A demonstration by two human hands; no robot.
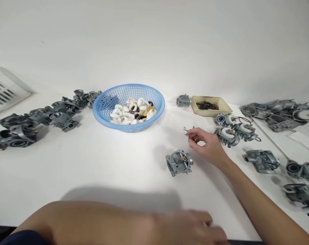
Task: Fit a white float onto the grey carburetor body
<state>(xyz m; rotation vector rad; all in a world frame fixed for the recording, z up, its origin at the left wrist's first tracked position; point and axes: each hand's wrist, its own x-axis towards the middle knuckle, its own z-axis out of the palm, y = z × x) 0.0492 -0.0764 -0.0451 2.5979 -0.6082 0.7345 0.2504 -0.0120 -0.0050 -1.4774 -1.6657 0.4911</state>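
Note:
A carburetor body [179, 163] lies on the white table with its bowl side up, brass jets showing inside. My right hand [204, 144] is just above and to the right of it. Thumb and forefinger are pinched together at the tabletop; what they hold, if anything, is too small to make out. Tiny metal pieces [185, 129] lie right by those fingertips. Across the bottom edge reaches my left hand [192, 228], blurred by motion and partly out of frame. Its fingers look bent, and whatever it might hold is hidden.
A blue basket [129, 127] contains white, black and yellowish ring-shaped floats. Carburetor bodies [62, 120] are heaped at left. A cream tray [212, 113] of black rubber rings stands behind several carburetors with white floats [227, 134]. Grey metal castings [279, 112] and a thin rod [269, 139] lie at right.

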